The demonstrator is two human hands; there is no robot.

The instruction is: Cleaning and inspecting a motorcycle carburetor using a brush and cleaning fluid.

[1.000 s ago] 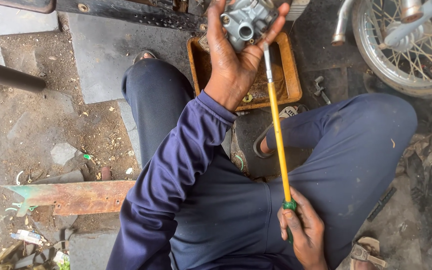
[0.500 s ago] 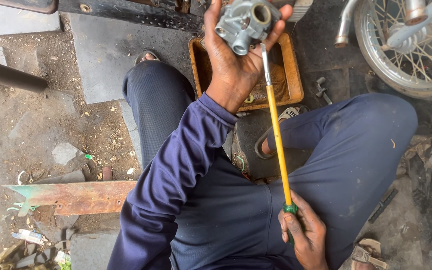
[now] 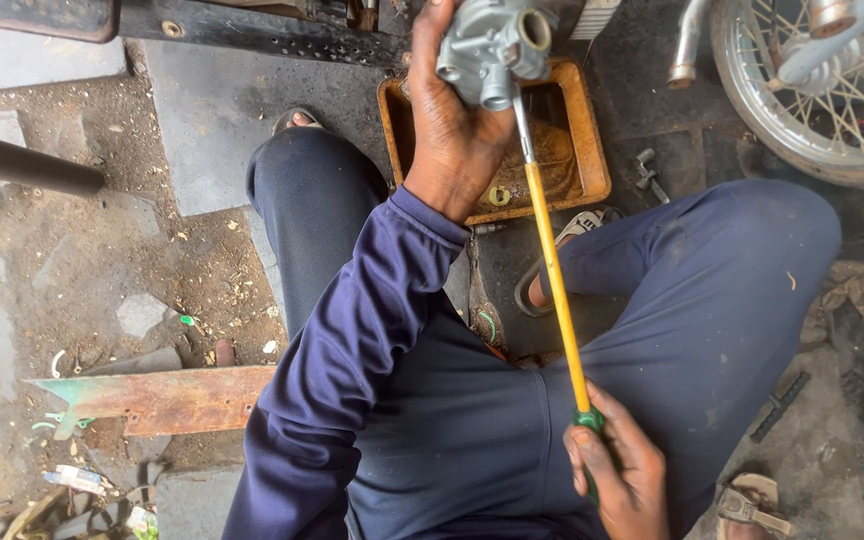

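One carburetor [image 3: 494, 48] higher now, one screwdriver [image 3: 555, 270] beneath.

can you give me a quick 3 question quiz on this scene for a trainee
1. True or false: the left hand holds the grey metal carburetor up over the rusty orange tray.
2. Which hand grips the green handle of the long yellow screwdriver?
A. the left hand
B. the right hand
C. neither hand
3. Fill in: the screwdriver's metal tip meets the underside of the ____.

Key
1. True
2. B
3. carburetor
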